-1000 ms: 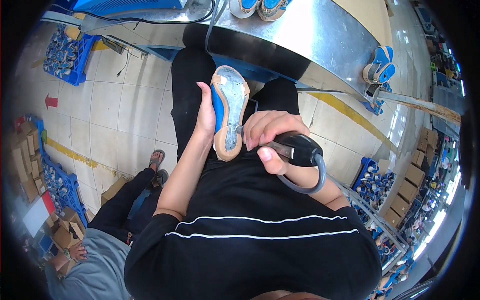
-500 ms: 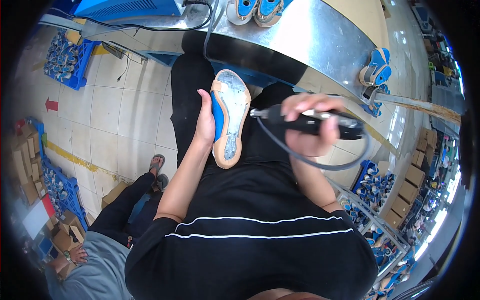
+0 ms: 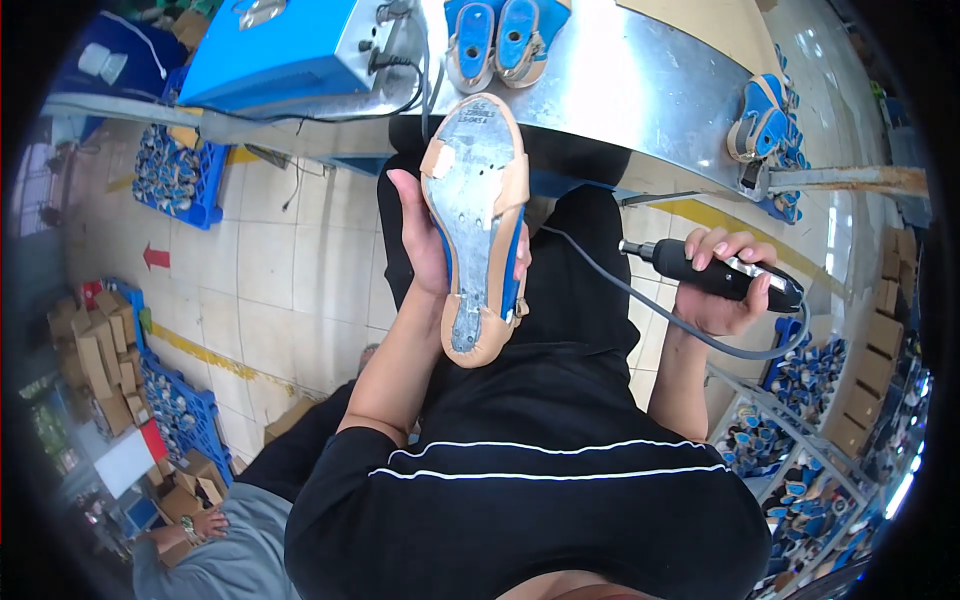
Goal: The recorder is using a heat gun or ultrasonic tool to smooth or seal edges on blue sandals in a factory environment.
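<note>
Left hand: our left hand (image 3: 425,235) grasps the shoe (image 3: 478,225) from its left side, the palm against the blue edge and the fingertips curled over the far edge.
Shoe: we hold it sole up, in the air above our lap, just in front of the bench (image 3: 640,90). The sole is tan at the rim and grey in the middle, with a blue side. The toe points toward the bench, the heel toward our body.
Right hand: our right hand (image 3: 725,290) is clenched around the tool (image 3: 722,273), well to the right of the shoe and not touching it.
Tool: a black handheld tool with a metal tip, which points left toward the shoe. A grey cable (image 3: 620,290) runs from it, passing behind the shoe and up toward the bench.
Bench: a shiny metal top. A pair of blue shoes (image 3: 497,40) stands on it, just beyond the shoe that we hold. A blue machine (image 3: 290,50) sits on its left end, and more blue shoes (image 3: 765,125) hang at its right edge.
Floor: pale tiles, left of the bench. Blue crates (image 3: 180,170) full of shoes stand there, and cardboard boxes (image 3: 85,350) further left.
Other person: someone in a grey top (image 3: 215,555) is low at the left, far from the bench, with a hand (image 3: 205,522) near the boxes.
</note>
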Demonstrator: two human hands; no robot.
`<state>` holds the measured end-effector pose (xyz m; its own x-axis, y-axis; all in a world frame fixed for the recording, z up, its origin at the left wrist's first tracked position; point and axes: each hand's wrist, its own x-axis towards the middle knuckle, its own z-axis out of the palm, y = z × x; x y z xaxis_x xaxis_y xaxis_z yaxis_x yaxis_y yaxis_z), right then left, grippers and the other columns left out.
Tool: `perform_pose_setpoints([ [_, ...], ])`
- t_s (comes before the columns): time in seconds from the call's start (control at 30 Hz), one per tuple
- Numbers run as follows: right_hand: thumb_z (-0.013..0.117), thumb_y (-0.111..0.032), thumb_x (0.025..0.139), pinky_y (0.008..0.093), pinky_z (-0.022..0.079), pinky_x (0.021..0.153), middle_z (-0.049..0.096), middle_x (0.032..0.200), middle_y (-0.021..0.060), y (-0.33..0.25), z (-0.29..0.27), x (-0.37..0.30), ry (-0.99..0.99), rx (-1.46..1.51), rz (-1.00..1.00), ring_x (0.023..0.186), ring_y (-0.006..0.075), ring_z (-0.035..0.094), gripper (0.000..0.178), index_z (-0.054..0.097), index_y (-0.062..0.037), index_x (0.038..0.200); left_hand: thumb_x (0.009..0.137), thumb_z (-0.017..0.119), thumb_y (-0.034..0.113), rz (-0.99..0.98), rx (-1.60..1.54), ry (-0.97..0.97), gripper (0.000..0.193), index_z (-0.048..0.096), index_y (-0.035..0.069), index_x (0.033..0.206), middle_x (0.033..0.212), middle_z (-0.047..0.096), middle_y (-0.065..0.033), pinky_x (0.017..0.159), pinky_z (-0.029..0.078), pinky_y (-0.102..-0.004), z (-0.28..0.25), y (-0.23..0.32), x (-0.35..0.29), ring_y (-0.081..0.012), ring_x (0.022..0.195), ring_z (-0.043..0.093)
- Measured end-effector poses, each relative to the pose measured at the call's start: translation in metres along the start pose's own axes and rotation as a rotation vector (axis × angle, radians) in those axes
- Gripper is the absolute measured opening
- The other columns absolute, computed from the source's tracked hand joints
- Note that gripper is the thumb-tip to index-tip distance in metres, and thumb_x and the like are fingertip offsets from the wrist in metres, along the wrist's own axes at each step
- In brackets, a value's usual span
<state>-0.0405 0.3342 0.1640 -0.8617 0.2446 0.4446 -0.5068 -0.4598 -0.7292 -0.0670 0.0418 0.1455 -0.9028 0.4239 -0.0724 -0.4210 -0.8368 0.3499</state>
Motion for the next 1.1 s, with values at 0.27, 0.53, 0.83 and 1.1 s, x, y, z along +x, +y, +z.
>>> perform_pose_setpoints([
  [0.27,0.055,-0.037,0.103,0.0429,0.045,0.071,0.060,0.094,0.0124,-0.008,-0.012,-0.015,0.073,0.038,-0.003,0.071,0.0241,0.057,0.030,0.053,-0.0074,0.106,0.102,0.026,0.079,0.015,-0.054,-0.333,0.082,0.058,0.006,0.119,0.083,0.060,-0.0154,0.064,0.047,-0.0404,0.021,-0.012,0.067,-0.0260,0.066,0.057],
  [0.53,0.056,-0.036,0.102,0.0421,0.046,0.070,0.058,0.092,0.0122,-0.023,-0.030,-0.010,0.117,-0.007,-0.040,0.070,0.0230,0.057,0.029,0.049,-0.0077,0.104,0.107,0.030,0.069,-0.083,-0.385,-0.478,0.070,0.058,0.007,0.124,0.092,0.062,-0.0139,0.075,0.050,-0.0393,0.035,-0.050,0.113,-0.0246,0.078,0.060],
  [0.83,0.076,-0.032,0.089,0.0301,0.054,0.061,0.067,0.083,0.0168,-0.035,-0.034,0.003,-0.028,-0.212,-0.049,0.065,0.0197,0.063,0.035,0.059,-0.0023,0.097,0.106,0.061,0.041,-0.176,-0.565,-0.625,0.038,0.056,0.009,0.126,0.097,0.066,-0.0110,0.077,0.053,-0.0350,0.061,-0.091,0.145,-0.0190,0.081,0.065],
  [1.1,0.082,-0.032,0.083,0.0277,0.055,0.058,0.073,0.089,0.0210,-0.038,-0.029,0.014,-0.115,-0.286,-0.031,0.061,0.0173,0.065,0.037,0.063,-0.0013,0.089,0.107,0.059,0.040,-0.244,-0.501,-0.641,0.036,0.056,0.009,0.124,0.096,0.066,-0.0102,0.077,0.053,-0.0339,0.069,-0.093,0.165,-0.0189,0.079,0.065],
])
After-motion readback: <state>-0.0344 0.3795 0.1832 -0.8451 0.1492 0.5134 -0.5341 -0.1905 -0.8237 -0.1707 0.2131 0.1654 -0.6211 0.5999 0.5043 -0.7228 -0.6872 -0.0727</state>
